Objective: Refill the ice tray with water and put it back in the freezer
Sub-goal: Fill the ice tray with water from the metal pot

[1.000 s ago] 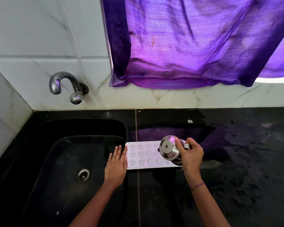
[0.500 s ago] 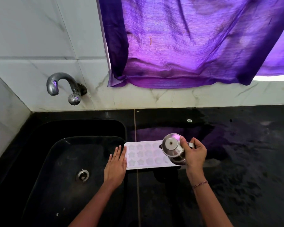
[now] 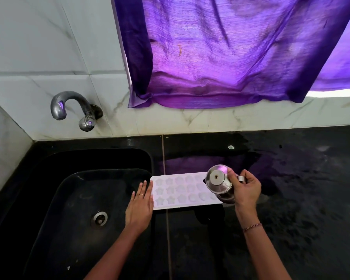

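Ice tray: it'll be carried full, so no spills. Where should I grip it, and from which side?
Probably the plain rim at both short ends, one hand from each side, kept level. The ice tray lies flat, long left to right, moulds filling its middle. The left hand rests at its left end; the right hand holds a steel cup over the other.

Right end of white rectangular plastic ice tray (image 3: 180,191): hidden behind tilted round steel mug (image 3: 218,181). Mug mouth: hidden. Water in cells: indiscernible.
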Demonstrator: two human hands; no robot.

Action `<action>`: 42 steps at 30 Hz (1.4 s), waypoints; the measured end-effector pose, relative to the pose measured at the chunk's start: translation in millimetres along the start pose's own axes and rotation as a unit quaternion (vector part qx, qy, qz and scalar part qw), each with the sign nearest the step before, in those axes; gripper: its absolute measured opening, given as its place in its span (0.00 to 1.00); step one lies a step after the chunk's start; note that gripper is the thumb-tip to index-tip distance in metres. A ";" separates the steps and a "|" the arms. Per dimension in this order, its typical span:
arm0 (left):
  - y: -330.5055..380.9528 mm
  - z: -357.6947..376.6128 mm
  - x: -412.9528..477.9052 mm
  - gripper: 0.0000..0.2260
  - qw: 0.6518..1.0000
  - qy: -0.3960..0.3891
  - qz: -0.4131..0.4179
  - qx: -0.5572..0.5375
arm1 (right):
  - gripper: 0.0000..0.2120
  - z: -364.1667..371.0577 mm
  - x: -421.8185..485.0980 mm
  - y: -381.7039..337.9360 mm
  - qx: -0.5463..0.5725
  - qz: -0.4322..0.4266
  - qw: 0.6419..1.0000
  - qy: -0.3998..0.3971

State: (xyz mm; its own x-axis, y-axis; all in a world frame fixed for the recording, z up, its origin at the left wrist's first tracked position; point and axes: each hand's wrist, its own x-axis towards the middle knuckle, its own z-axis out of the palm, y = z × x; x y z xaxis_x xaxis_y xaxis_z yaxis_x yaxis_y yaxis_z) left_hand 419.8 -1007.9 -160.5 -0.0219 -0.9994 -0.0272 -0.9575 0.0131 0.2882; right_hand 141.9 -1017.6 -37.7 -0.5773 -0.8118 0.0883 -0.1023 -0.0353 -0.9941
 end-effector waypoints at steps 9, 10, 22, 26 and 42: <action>1.4 -1.8 -0.4 0.31 1.000 0.005 0.001 0.002 | 0.23 -2.9 -1.7 -1.2 -0.039 -0.045 0.998 -0.022; 1.5 -2.0 -0.6 0.32 1.000 0.005 0.001 0.001 | 0.23 -2.6 -2.1 -1.7 -0.042 -0.048 0.998 -0.023; 1.5 -1.6 -0.7 0.31 1.000 0.003 0.000 0.000 | 0.22 -1.7 -2.1 -2.5 -0.053 -0.062 0.996 -0.025; 1.4 -1.2 0.2 0.31 1.000 0.001 -0.002 0.005 | 0.23 -4.0 -0.7 0.2 -0.023 -0.035 0.999 -0.013; 0.7 0.3 0.4 0.30 1.000 -0.003 -0.004 0.002 | 0.23 -28.6 18.2 14.1 0.067 0.057 0.995 0.045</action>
State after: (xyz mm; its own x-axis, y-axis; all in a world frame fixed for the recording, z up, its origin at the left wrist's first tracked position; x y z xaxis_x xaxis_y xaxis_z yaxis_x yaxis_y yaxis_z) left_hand 419.1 -1008.3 -160.6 -0.0169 -0.9992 -0.0356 -0.9588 0.0061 0.2841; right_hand 106.8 -1016.2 -48.3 -0.6494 -0.7600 -0.0267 0.0742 -0.0284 -0.9968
